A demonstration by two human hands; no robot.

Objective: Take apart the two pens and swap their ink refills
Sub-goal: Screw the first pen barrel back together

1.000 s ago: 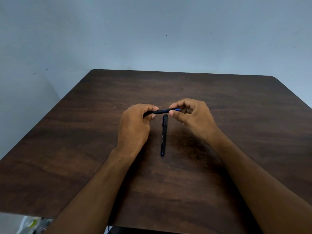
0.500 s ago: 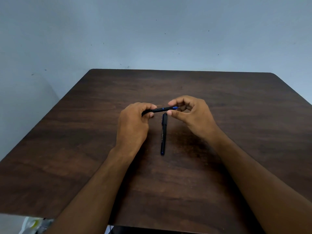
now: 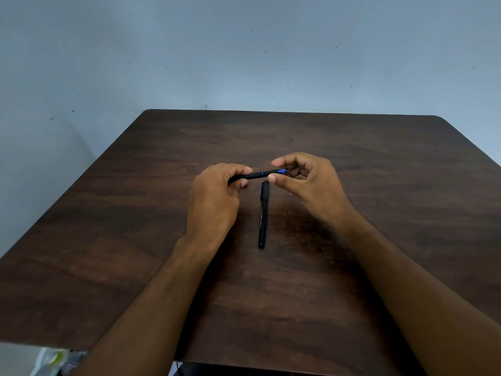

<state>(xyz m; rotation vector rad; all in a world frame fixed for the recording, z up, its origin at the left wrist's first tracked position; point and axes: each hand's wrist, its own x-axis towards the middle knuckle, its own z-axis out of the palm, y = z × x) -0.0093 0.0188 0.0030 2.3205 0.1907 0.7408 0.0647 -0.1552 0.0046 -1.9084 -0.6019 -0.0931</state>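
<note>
Holding one black pen (image 3: 260, 175) level above the dark wooden table (image 3: 379, 164), I have my left hand (image 3: 214, 202) curled tight around its left end, so that end is buried in my fist and I cannot see how it finishes. My right hand (image 3: 309, 183) sits at the other end, where a short blue section shows; my forefinger curves over it and my thumb lies just below it. Whether those fingertips actually press on the blue part or only frame it I cannot tell, since the fingers cover the very tip.

From this single head view I count two pens. The second pen (image 3: 263, 214) lies flat on the table between my wrists, running toward me, its far end just under the held pen and its near end showing a small blue spot. Printing runs along its barrel but is too small to read.

Two hands and two forearms are in view, both arms cut off by the lower edge. Beyond the table's near left corner, something pale and yellowish (image 3: 55, 360) is blurred and partly cropped.
</note>
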